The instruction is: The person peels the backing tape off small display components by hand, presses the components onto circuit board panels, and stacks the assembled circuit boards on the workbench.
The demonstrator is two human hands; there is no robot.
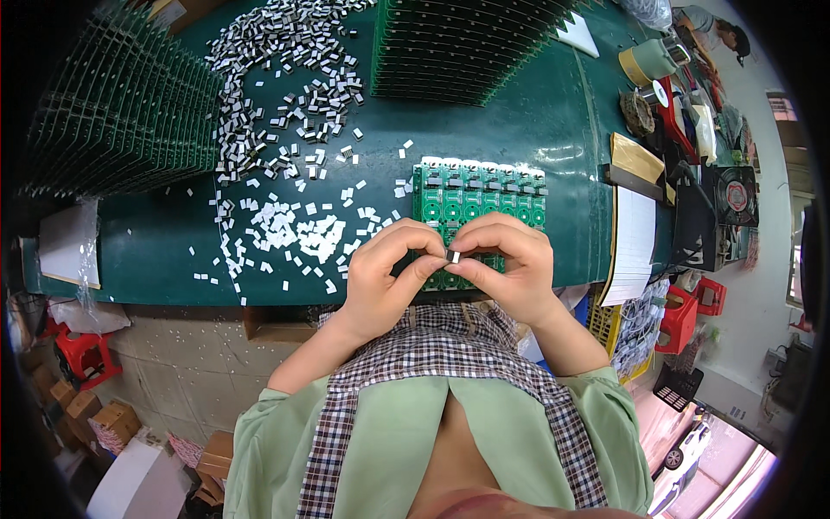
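Note:
Just above the near part of a green circuit board panel [480, 210], my two hands meet fingertip to fingertip. Between them is a small dark block with a white face [454, 256]. My left hand [387, 270] pinches its left side with thumb and forefinger. From the other side, my right hand [512, 264] is closed on it the same way. Rows of small parts and round outlines cover the panel, and my fingers hide some of its near rows. Left of my hands lie many loose white pieces [320, 238], flat and roughly rectangular.
A heap of small dark-and-white blocks [294, 104] spreads across the green table [562, 112]. Tall stacks of circuit boards stand at far left [130, 104] and far centre [458, 52]. Papers [633, 233] lie at the right edge. Another person [713, 35] is at the far right.

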